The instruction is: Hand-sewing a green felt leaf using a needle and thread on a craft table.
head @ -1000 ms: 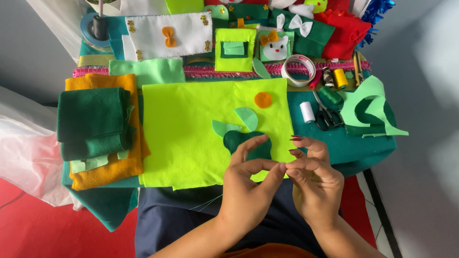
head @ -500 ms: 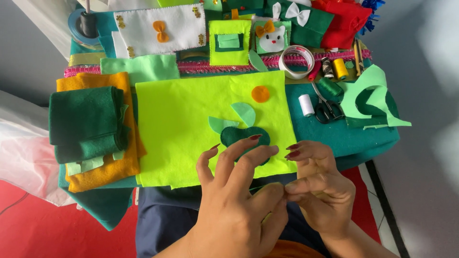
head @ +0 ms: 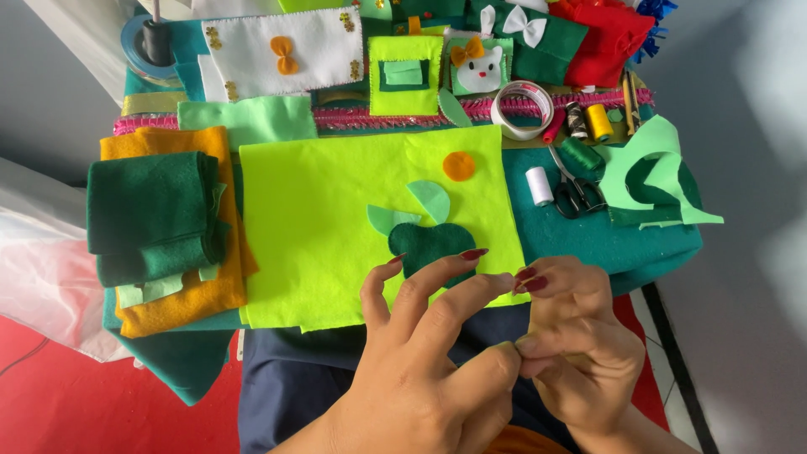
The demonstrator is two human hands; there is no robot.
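Head view: left hand (head: pixel 420 370) and right hand (head: pixel 580 349) are pinched together fingertip to fingertip just below the lime felt sheet (head: pixel 336 219), pinched item too small to tell, dark green felt apple (head: pixel 429 245) lying on that sheet's lower part.

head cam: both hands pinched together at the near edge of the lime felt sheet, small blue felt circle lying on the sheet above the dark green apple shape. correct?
Not quite: the small felt circle is orange, not blue. The head view shows it on the lime felt sheet, above the dark green apple shape. The rest stands: left hand and right hand meet fingertip to fingertip at the sheet's near edge.
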